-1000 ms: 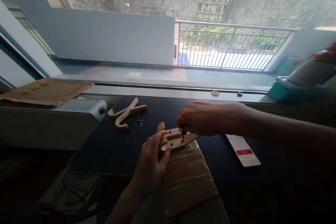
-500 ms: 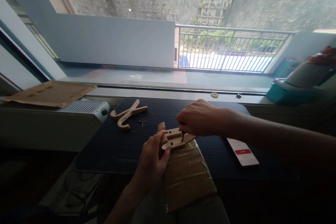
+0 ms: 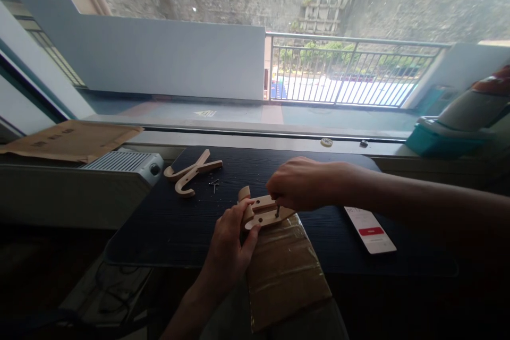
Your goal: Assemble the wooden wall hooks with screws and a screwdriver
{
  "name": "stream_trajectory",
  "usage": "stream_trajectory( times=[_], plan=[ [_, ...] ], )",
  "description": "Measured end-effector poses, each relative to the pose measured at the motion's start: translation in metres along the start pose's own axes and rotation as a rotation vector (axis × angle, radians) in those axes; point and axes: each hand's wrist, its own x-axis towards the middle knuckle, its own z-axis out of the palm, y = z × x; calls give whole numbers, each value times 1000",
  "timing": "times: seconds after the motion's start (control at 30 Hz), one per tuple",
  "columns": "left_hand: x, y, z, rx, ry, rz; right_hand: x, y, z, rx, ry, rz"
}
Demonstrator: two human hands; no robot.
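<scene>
My left hand (image 3: 231, 239) is closed around the left end of a pale wooden piece (image 3: 265, 220) with dark round holes, pressing it on a brown cardboard box (image 3: 287, 276) wrapped in clear tape. Over the piece's right part, my right hand (image 3: 297, 183) makes a fist around what looks like a screwdriver (image 3: 278, 211). Its thin shaft points straight down onto the wood, while the handle is hidden in my fingers. Farther left on the dark table lie crossed wooden hooks (image 3: 194, 172), with several screws (image 3: 214, 185) beside them.
A phone (image 3: 370, 231) with a lit screen lies on the dark table (image 3: 171, 234), right of the box. A tape roll (image 3: 326, 142) rests on the window sill. At left, a brown paper envelope (image 3: 67, 138) lies over a white heater (image 3: 127, 164).
My right fist has shifted and turned slightly over the wood, with the shaft still on the same spot. My left hand keeps its hold. The whole view has tilted a little.
</scene>
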Motion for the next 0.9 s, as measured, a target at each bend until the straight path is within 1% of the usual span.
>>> stream_trajectory(
  times=[0.13,0.23,0.33,0.47,0.63,0.73,0.83,0.9],
  plan=[
    [-1,0,1,2,10,1,1,9,2,196,-19,173],
    [-1,-1,1,11,22,16,-2,7,0,148,-42,224],
    [0,-1,1,20,22,22,-7,0,-5,9,-25,178],
    [1,0,-1,27,-1,17,-12,-8,-12,-58,-25,37],
    [1,1,-1,24,-15,6,-7,-5,-7,-134,-22,-98],
    [0,1,-1,-3,-17,-8,-3,3,-1,-126,-15,-66],
    [0,1,-2,-26,-11,-13,-3,7,3,-67,-42,19],
    [0,2,-2,-27,-9,-13,-3,5,3,-24,-60,79]
  ],
)
